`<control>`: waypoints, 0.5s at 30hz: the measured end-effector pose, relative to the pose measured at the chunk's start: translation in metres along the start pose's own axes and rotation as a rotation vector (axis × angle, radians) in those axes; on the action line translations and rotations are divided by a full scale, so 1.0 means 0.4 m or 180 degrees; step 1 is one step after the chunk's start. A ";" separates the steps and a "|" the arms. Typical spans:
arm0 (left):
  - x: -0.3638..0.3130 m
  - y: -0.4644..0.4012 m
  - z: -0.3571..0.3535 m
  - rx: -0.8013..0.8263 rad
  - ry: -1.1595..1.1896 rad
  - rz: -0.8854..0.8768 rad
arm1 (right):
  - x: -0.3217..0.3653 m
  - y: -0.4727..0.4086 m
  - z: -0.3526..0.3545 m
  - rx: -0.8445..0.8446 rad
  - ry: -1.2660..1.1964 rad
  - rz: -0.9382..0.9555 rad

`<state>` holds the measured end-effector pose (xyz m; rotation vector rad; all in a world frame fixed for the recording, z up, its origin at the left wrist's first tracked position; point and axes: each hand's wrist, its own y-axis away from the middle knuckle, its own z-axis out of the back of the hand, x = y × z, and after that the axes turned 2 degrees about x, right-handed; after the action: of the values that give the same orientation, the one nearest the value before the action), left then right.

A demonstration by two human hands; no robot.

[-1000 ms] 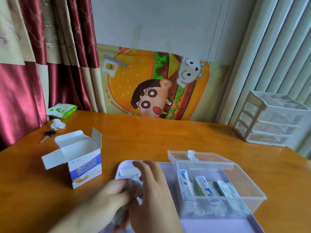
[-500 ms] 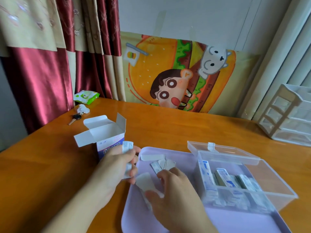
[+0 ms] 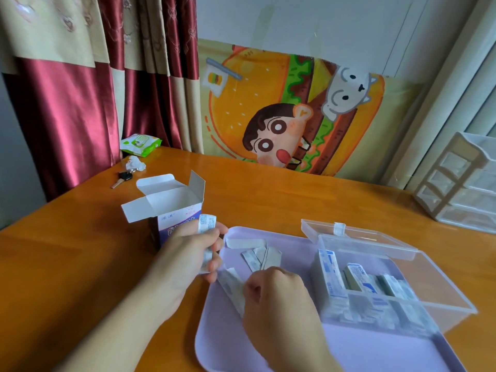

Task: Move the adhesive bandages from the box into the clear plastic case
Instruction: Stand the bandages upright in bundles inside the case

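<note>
The bandage box (image 3: 171, 208) stands open on the table, flaps up. Just in front of it, my left hand (image 3: 188, 253) grips a small stack of wrapped bandages (image 3: 206, 224). My right hand (image 3: 273, 294) is over the lilac tray (image 3: 362, 353) and pinches the end of one bandage strip (image 3: 230, 285). Several loose bandages (image 3: 257, 253) lie on the tray beyond it. The clear plastic case (image 3: 418, 296) sits on the tray's right side, lid open, with several bandages standing inside.
A key (image 3: 122, 178), a crumpled tissue (image 3: 134, 163) and a green wipes pack (image 3: 141, 142) lie at the table's far left by the curtain. A small white drawer unit (image 3: 464, 181) stands at the far right. A cartoon poster leans against the wall.
My hands have come apart: the left now holds a stack near the box, the right has gone to a strip on the tray. The view has shifted left.
</note>
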<state>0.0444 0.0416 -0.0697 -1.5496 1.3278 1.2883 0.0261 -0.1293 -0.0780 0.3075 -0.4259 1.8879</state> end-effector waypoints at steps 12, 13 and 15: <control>0.015 0.025 -0.032 0.0367 0.0200 -0.0145 | -0.004 -0.018 0.060 -0.0364 -0.3360 -0.0721; 0.015 0.027 -0.037 0.0531 0.0266 -0.0084 | -0.004 -0.018 0.060 -0.0391 -0.3472 -0.0747; 0.016 0.034 -0.047 0.0809 0.0318 -0.0010 | -0.005 -0.020 0.060 -0.0445 -0.3561 -0.0771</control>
<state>0.0355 0.0191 -0.0702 -1.4518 1.4883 1.0063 0.0344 -0.1387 -0.0562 1.2639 -1.1850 1.2881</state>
